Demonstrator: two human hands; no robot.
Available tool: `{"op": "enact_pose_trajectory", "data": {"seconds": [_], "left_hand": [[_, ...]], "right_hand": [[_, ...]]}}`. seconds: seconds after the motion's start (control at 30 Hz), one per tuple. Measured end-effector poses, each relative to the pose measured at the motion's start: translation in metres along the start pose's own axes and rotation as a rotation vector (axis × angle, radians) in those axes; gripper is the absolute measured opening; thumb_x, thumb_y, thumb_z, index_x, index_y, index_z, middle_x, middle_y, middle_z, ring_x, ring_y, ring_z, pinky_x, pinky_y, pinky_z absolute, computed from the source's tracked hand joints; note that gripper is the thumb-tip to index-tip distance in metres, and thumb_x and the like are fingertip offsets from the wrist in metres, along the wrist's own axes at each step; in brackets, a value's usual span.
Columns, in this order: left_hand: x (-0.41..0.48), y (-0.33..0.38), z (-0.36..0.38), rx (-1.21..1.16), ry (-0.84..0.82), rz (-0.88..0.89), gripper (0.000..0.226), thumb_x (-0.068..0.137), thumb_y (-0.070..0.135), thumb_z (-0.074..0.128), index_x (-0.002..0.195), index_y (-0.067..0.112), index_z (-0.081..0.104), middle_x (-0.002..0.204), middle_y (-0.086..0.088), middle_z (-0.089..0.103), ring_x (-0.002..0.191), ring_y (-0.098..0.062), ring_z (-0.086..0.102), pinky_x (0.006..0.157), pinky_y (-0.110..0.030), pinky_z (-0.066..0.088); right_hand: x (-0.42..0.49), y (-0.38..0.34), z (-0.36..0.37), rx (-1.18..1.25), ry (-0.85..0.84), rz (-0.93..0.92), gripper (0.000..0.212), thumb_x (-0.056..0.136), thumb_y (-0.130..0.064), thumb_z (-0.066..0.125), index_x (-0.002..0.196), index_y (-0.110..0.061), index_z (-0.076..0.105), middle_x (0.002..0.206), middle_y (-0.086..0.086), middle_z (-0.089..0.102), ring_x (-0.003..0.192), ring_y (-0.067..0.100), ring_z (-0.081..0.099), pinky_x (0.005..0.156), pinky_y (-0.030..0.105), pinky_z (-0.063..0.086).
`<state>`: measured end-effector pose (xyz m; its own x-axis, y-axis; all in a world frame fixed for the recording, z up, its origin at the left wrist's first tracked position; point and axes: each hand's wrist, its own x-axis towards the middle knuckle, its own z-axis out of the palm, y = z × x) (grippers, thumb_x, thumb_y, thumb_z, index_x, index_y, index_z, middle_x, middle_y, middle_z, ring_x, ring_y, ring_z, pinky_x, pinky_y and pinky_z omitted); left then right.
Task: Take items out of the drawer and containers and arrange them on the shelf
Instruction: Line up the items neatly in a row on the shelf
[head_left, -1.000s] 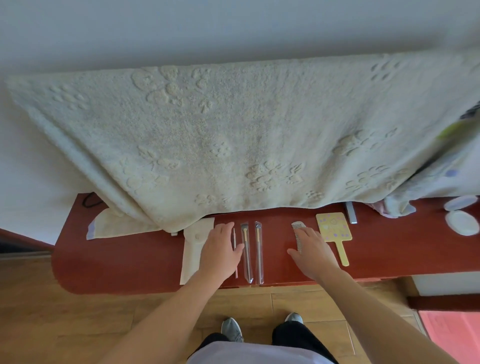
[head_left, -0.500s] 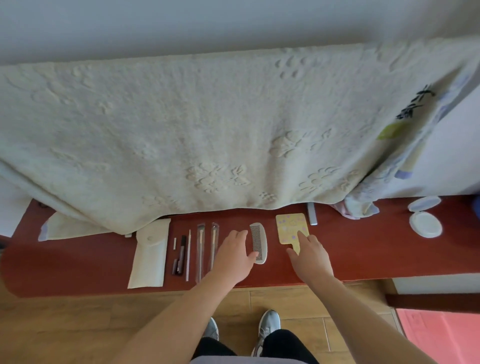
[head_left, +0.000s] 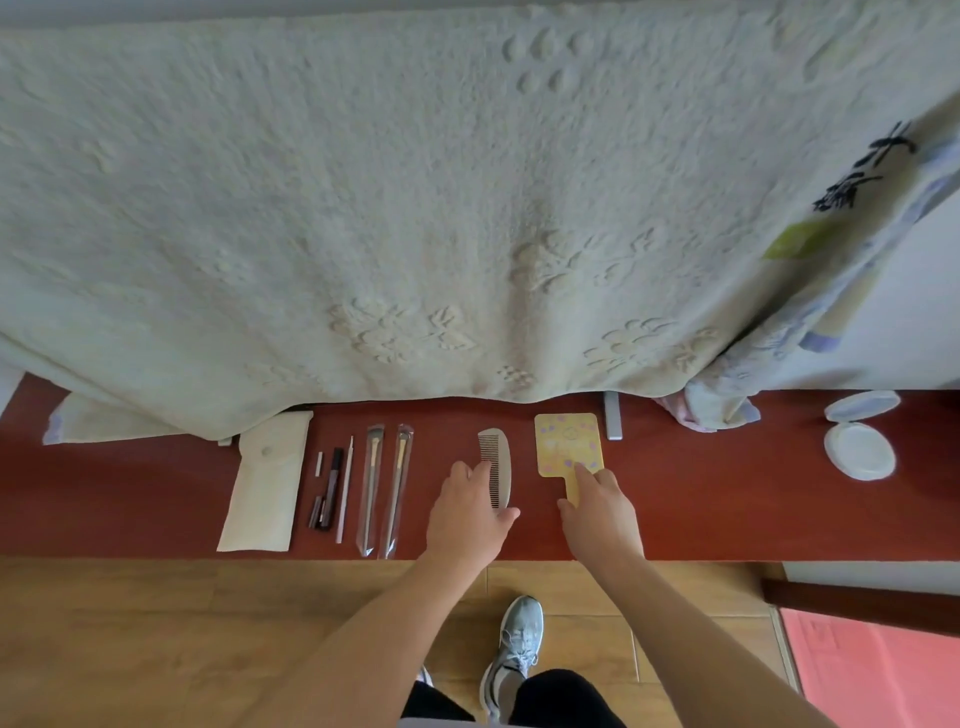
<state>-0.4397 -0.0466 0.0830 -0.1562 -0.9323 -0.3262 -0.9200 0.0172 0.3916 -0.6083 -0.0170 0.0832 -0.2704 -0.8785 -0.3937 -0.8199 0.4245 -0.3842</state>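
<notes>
A red shelf (head_left: 701, 499) runs across the view, its rear part overhung by a cream embossed towel (head_left: 415, 208); items lie in a row on the bare surface. From the left: a white pouch (head_left: 262, 493) with a snap flap; just beside it a short white stick (head_left: 319, 462), a dark pencil-like stick (head_left: 327, 486) and a thin pale tool (head_left: 344, 488); then two brushes in clear sleeves (head_left: 384, 488), side by side. The left hand (head_left: 470, 514) rests on the near end of a white comb (head_left: 496, 470), fingers loosely spread over it, thumb at its near tip; whether it grips or only presses cannot be told. The right hand (head_left: 597, 512) lies on the handle of a yellow hand mirror (head_left: 569, 444), index finger extended along the handle, remaining fingers curled; not closed around it. Comb and mirror lie near each other, apart. Behind the mirror, a small grey bar (head_left: 613, 415); well to the right, an open round white compact (head_left: 860, 436); a patterned cloth (head_left: 727, 400) hangs at the towel's right edge. A grey shoe (head_left: 514, 654) stands on the wooden floor (head_left: 130, 634) below.
</notes>
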Motion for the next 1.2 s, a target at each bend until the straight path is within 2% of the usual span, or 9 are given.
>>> {"op": "enact_pose_trajectory", "data": {"seconds": [0.2, 0.53, 0.77, 0.97, 1.2], "left_hand": [[0.002, 0.005, 0.002, 0.007, 0.019, -0.030, 0.052, 0.086, 0.043, 0.070, 0.129, 0.020, 0.049, 0.109, -0.001, 0.052, 0.098, -0.018, 0.059, 0.081, -0.030, 0.054], [0.003, -0.004, 0.001, 0.000, 0.028, -0.077, 0.055, 0.087, 0.036, 0.069, 0.134, 0.018, 0.047, 0.111, -0.004, 0.056, 0.099, -0.022, 0.062, 0.083, -0.032, 0.054], [0.003, -0.022, -0.008, 0.036, 0.041, -0.091, 0.055, 0.086, 0.037, 0.070, 0.133, 0.018, 0.049, 0.112, -0.004, 0.057, 0.098, -0.021, 0.063, 0.082, -0.030, 0.056], [0.006, -0.037, -0.015, 0.032, 0.047, -0.095, 0.054, 0.087, 0.036, 0.070, 0.133, 0.018, 0.050, 0.114, -0.005, 0.058, 0.099, -0.022, 0.064, 0.080, -0.028, 0.055], [0.008, -0.051, -0.018, 0.032, 0.059, -0.094, 0.055, 0.087, 0.038, 0.070, 0.133, 0.018, 0.049, 0.113, -0.004, 0.058, 0.099, -0.022, 0.065, 0.080, -0.031, 0.055]], "right_hand": [[0.000, 0.001, 0.000, 0.013, -0.008, 0.015, 0.048, 0.094, -0.022, 0.051, 0.141, -0.018, 0.040, 0.119, 0.007, 0.049, 0.093, 0.026, 0.060, 0.070, 0.028, 0.045], [0.002, -0.008, -0.004, 0.065, -0.012, 0.074, 0.048, 0.086, -0.021, 0.054, 0.132, -0.017, 0.046, 0.108, 0.006, 0.052, 0.079, 0.020, 0.051, 0.066, 0.028, 0.042], [0.000, -0.027, 0.002, 0.065, -0.023, 0.044, 0.048, 0.087, -0.022, 0.054, 0.133, -0.017, 0.046, 0.109, 0.005, 0.052, 0.080, 0.018, 0.050, 0.067, 0.027, 0.044], [0.001, -0.048, 0.011, 0.076, -0.036, 0.011, 0.049, 0.086, -0.023, 0.054, 0.134, -0.018, 0.045, 0.109, 0.005, 0.053, 0.088, 0.023, 0.057, 0.070, 0.030, 0.049], [0.003, -0.065, 0.020, 0.071, -0.036, -0.009, 0.046, 0.087, -0.022, 0.054, 0.132, -0.017, 0.047, 0.110, 0.006, 0.053, 0.090, 0.024, 0.058, 0.070, 0.029, 0.046]]}}
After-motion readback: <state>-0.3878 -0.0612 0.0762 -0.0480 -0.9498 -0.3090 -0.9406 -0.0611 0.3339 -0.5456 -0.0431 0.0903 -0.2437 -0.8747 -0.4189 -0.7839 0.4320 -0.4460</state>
